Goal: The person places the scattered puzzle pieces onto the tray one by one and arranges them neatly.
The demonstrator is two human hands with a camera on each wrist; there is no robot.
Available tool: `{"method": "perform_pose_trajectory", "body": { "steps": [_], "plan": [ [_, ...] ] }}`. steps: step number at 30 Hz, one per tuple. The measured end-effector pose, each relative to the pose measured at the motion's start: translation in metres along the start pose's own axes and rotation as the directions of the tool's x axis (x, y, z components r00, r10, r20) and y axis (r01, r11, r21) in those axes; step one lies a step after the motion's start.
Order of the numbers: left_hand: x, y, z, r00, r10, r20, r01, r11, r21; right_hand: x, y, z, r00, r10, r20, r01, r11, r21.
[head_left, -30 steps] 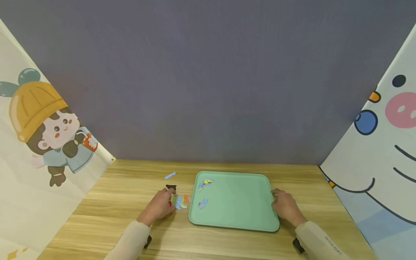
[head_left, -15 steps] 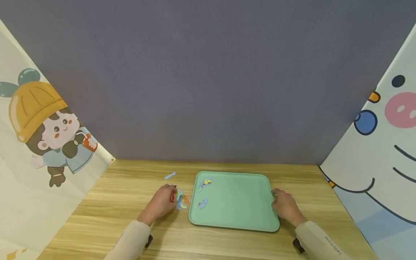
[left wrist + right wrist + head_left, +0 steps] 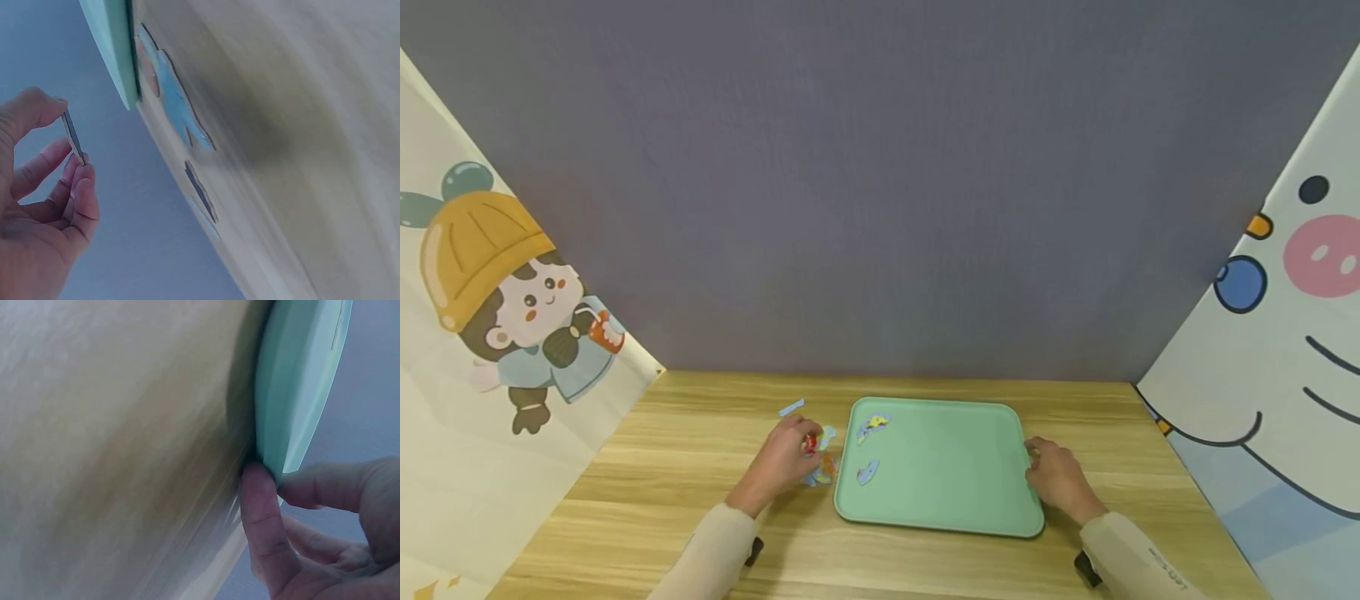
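Pinching red piece (image 3: 810, 443): left hand (image 3: 782, 458). Head view hides dark piece (image 3: 201, 192).

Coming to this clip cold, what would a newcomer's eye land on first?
Probably the pale green tray near the middle of the wooden tabletop, along with the big cartoon figure in a yellow hat at the far left and the pink snout at the far right. Next, likely the left hand, pinching a thin piece just left of the tray, and the right hand, gripping the tray's right rim.

Pinched piece (image 3: 811, 442), its outline perhaps partly hidden
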State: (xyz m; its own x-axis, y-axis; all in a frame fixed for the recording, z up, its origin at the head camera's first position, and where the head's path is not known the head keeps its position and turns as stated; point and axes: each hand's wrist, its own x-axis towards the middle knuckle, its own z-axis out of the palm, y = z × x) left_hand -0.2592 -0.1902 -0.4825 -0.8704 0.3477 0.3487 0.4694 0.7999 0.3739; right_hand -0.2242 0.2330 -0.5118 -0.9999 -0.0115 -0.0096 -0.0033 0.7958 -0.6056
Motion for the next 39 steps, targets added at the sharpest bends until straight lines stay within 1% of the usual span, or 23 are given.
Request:
{"method": "perform_pose_trajectory", "body": {
  "steps": [5, 11, 14, 21, 28, 33, 39],
  "plan": [
    [0.005, 0.007, 0.0, 1.0, 0.014, 0.003, -0.014, 1.0, -0.025, -0.001, 0.0, 0.0, 1.0, -0.001, -0.002, 0.001, 1.0, 0.001],
    [0.012, 0.017, 0.004, 1.0, 0.018, 0.018, -0.017, 0.999, -0.037, -0.002, -0.001, -0.001, 1.0, 0.003, -0.002, -0.003, 1.0, 0.005],
    [0.017, 0.024, 0.007, 0.999, 0.037, 0.034, -0.035, 0.998, -0.052, -0.002, -0.001, -0.001, 1.0, -0.002, -0.002, 0.002, 1.0, 0.008],
    [0.033, 0.043, 0.014, 0.995, 0.083, 0.058, -0.082, 0.996, -0.016, -0.002, -0.002, -0.002, 1.0, -0.005, -0.01, 0.005, 1.0, 0.003],
    [0.045, 0.055, 0.026, 0.989, 0.124, 0.075, -0.121, 0.992, -0.043, -0.003, -0.001, 0.0, 1.0, 0.015, -0.011, -0.015, 1.0, 0.011],
    [0.051, 0.06, 0.033, 0.989, 0.125, 0.084, -0.119, 0.99, -0.081, -0.003, -0.002, 0.001, 1.0, 0.008, -0.018, -0.008, 1.0, 0.031],
    [0.059, 0.064, 0.044, 0.985, 0.114, 0.133, -0.104, 0.991, -0.084, -0.004, -0.003, -0.002, 1.0, -0.003, -0.024, 0.004, 1.0, 0.024]
  ]
}}
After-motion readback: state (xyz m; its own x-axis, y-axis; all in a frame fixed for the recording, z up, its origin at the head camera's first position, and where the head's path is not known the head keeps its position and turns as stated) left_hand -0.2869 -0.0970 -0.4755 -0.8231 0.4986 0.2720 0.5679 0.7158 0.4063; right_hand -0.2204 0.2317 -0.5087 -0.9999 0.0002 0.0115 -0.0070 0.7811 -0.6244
